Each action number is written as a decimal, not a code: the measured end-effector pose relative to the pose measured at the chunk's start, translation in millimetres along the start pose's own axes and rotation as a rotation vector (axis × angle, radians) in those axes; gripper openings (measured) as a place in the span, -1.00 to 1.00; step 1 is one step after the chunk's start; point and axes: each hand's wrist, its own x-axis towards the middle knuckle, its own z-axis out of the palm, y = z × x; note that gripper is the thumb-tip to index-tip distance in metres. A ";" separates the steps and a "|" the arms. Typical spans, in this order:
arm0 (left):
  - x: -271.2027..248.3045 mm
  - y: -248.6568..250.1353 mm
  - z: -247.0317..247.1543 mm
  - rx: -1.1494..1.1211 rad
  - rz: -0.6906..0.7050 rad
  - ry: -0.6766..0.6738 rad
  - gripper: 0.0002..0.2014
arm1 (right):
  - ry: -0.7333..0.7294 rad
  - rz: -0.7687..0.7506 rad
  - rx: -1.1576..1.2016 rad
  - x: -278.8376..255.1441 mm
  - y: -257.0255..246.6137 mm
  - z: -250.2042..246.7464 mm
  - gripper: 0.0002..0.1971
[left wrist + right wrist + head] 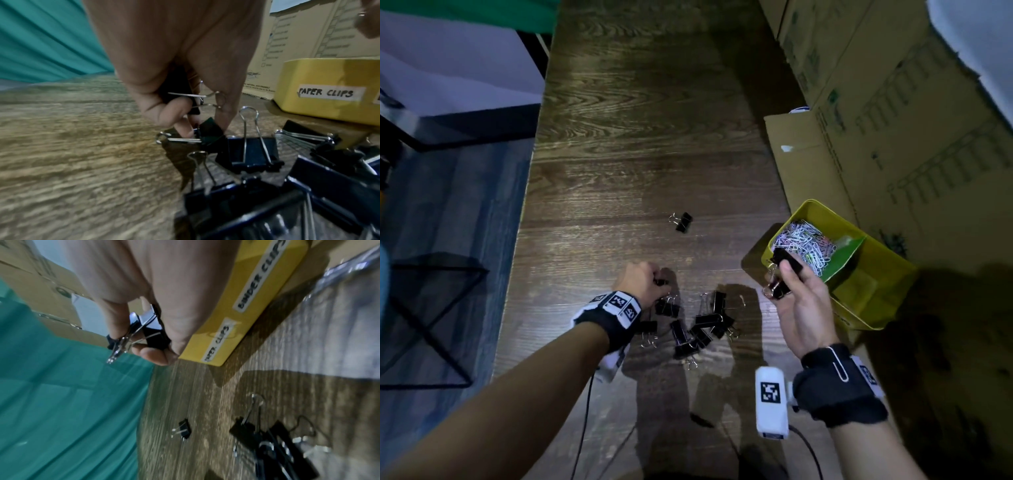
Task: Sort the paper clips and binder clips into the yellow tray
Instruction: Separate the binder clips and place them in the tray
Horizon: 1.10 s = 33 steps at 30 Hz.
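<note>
Two hands work over a dark wooden table (640, 144). Lower centre of the head view, a loose heap of black binder clips (698, 329) lies on the wood, with one stray clip (682, 222) alone above it at mid-frame. The left hand (643, 284), lower centre-left, has its fingers curled round a clip already tucked in the palm while its fingertips (186, 128) pinch another clip (209, 131) at the heap's edge. The right hand (799, 301), lower right, is raised with thumb and fingers closed round a couple of held clips (780, 277), just beside the yellow tray (887, 274).

That tray sits at right of the frame, split by a divider; its upper compartment holds a mound of paper clips (804, 243), the lower one looks bare. Labels on its side read "paper clips" and "binder clips".

These clips look small, light and rigid, probably slick on the painted body; the wire handles snag on each other, so the black body seems the surer place to pinch.

Cardboard boxes (893, 102) stand against the table's right side. Green cloth (482, 13) hangs upper left.
</note>
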 end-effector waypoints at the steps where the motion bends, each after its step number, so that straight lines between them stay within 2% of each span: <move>1: 2.1 1.2 -0.5 0.008 -0.014 -0.007 -0.73 | 0.008 -0.012 -0.021 -3.2 -5.3 -5.1 -0.53; 5: 5.6 7.8 -20.1 -0.126 -0.123 0.046 -0.79 | 0.082 -0.125 -0.093 -6.8 -36.3 -28.2 -0.58; 7: 5.8 20.8 -36.9 -0.360 -0.149 0.126 -0.85 | 0.184 -0.197 -0.131 -4.2 -53.1 -41.7 -0.55; 9: 0.3 52.3 -52.8 -0.730 -0.111 0.155 -0.91 | 0.294 -0.235 -0.211 0.9 -66.0 -57.7 -0.72; 10: -4.1 73.5 -59.1 -0.901 -0.079 0.119 -0.88 | 0.345 -0.226 -0.255 4.2 -70.9 -65.3 -0.86; 11: -9.2 95.9 -63.6 -1.050 -0.045 0.037 -0.82 | 0.394 -0.204 -0.296 8.8 -73.2 -73.8 -0.89; 14: -29.0 168.4 -66.6 -1.299 0.075 -0.346 -0.77 | 0.459 -0.146 -0.377 20.5 -74.4 -89.5 -0.80; 16: -39.0 210.4 -55.0 -1.299 0.091 -0.542 -0.78 | 0.468 -0.102 -0.403 26.7 -71.6 -92.2 -0.79; 19: -48.1 257.8 -26.6 -1.191 0.030 -0.671 -0.84 | 0.482 -0.041 -0.439 33.1 -66.4 -94.9 -0.83; 21: -48.2 276.3 -9.4 -1.111 0.010 -0.652 -0.83 | 0.510 -0.012 -0.472 33.7 -68.0 -96.6 -0.87; 24: -47.7 291.0 2.5 -1.064 0.022 -0.601 -0.88 | 0.492 0.030 -0.429 31.6 -74.2 -96.8 -0.65; 26: -51.5 297.1 -1.7 -1.102 0.031 -0.603 -0.94 | 0.486 0.029 -0.411 30.6 -79.9 -96.6 -0.69; 28: -52.6 299.5 -7.3 -1.113 0.046 -0.647 -0.72 | 0.470 0.008 -0.405 29.2 -86.3 -94.3 -0.70; 30: -51.1 296.6 -11.6 -1.064 0.062 -0.686 -0.48 | 0.444 -0.022 -0.403 27.4 -92.0 -89.3 -0.54; 31: -49.6 294.1 -14.2 -1.053 0.069 -0.688 -0.46 | 0.424 -0.045 -0.402 25.1 -96.3 -83.7 -0.49; 33: -46.4 286.2 -22.3 -1.077 0.088 -0.668 -0.50 | 0.373 -0.094 -0.387 20.1 -105.2 -71.3 -0.52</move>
